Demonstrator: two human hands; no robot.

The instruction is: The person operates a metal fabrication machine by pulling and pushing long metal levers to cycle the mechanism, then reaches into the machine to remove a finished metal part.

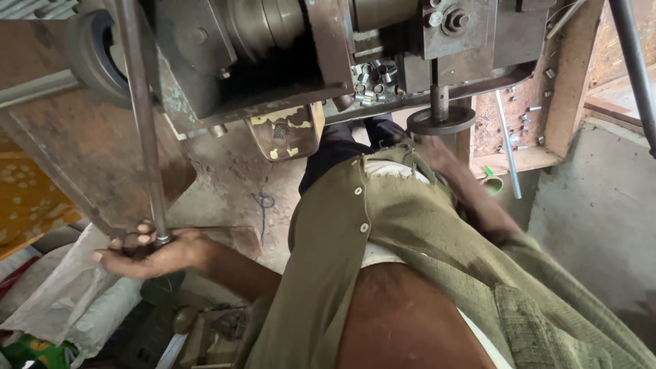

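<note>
Left hand: the left hand (pixel 154 251) sits low at the left of the scene, palm turned up, fingers (pixel 140 234) curled round the lower end of a rod (pixel 142 116).
Left grip: pressed together around the rod, pinching it between fingertips and palm.
Rod: a long, thin, dull metal bar, nearly upright with a slight tilt, running from the top edge down into the left hand; its bottom end sits inside the grip, the rest stands free above it.
Right hand: the right hand (pixel 427 147) reaches far and to the right, up against the machine (pixel 273 48), just below a round metal disc (pixel 441 121) on a short vertical shaft.
Right grip: cannot tell whether it is spread or closed; the hand is dark and partly hidden behind the shirt (pixel 403 239).
Machine: a heavy, worn grey-green metal body across the far side, with bolts at its right.
Small parts: a heap of short shiny metal sleeves (pixel 372 82) lies on the machine's ledge, left of the disc and well apart from the rod.
Left side: a rusty plate (pixel 82 157) stands behind the rod; a pale sack (pixel 68 294) lies just below the left hand.
Right side: a second thin rod (pixel 508 147) leans against a wooden shelf (pixel 526 157).
</note>
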